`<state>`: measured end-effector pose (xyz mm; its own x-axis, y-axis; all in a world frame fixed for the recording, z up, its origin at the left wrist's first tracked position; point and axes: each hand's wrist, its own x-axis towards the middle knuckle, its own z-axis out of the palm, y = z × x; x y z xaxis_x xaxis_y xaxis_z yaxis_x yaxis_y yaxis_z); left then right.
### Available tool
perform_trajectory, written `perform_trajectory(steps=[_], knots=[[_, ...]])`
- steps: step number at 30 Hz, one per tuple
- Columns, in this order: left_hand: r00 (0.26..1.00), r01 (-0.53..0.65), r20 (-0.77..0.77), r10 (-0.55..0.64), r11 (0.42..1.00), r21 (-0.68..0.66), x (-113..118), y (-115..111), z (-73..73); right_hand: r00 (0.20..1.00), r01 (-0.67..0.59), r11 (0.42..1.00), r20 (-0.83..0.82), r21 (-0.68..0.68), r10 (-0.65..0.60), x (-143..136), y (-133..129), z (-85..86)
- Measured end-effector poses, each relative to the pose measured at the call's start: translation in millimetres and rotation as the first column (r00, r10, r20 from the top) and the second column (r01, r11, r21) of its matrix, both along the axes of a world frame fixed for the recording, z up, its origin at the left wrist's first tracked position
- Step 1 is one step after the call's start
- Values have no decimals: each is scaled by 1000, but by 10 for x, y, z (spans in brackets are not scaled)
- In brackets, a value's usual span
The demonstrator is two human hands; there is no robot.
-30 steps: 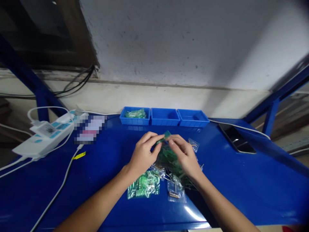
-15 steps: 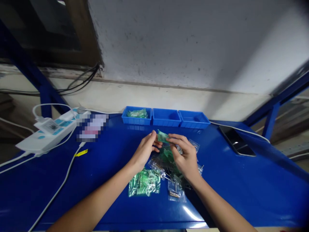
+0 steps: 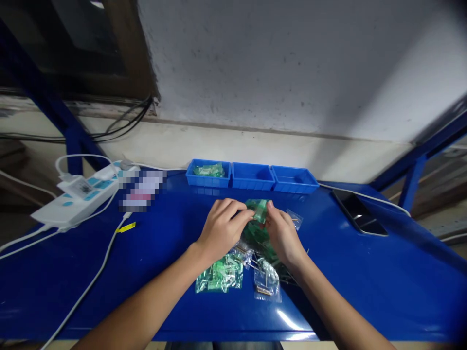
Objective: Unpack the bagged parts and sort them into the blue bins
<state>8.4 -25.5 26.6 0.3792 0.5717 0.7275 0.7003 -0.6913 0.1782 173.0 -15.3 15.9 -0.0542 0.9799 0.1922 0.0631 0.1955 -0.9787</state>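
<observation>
Has shifted from a right-hand hold to a grip between both hands, with the broad side of the green packet [image 3: 260,209] now turned to view. Clamped at left by the fingertips of the left hand [image 3: 222,228]; clamped at right between thumb and fingers of the right hand [image 3: 285,237]. Held above a loose pile [image 3: 255,236] of packets. Below, note the green bundle [image 3: 219,274] and, to its right, the clear packet [image 3: 268,284] containing metal parts. Beyond, see the left bin [image 3: 207,181] with green packets inside, then the middle bin [image 3: 253,184] and right bin [image 3: 295,187]. At left on the surface [image 3: 156,233], note the power strip [image 3: 78,201] and yellow tag [image 3: 126,227]; at right, the dark phone [image 3: 359,212].
</observation>
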Motion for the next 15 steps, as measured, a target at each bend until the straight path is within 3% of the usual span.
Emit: perform_trajectory(steps=[3,6,8,10,12,15], knots=[[1000,1,10,0,997,-81,20,1,3,998,57,995,0,-82,-57,-16,-8,30],[971,58,237,24,942,-331,37,28,32,992,101,994,75,31,-103,-18,-44,86],[885,187,455,93,825,-533,33,55,66,979,92,980,164,176,-122,-9,-65,109],[759,350,616,213,664,-661,20,80,101,948,40,946,287,321,-138,2,-76,115],[663,468,674,327,521,-714,7,94,123,907,-57,908,402,415,-127,11,-77,106],[616,562,665,422,356,-746,2,94,123,843,-201,877,532,437,-72,22,-61,82]])
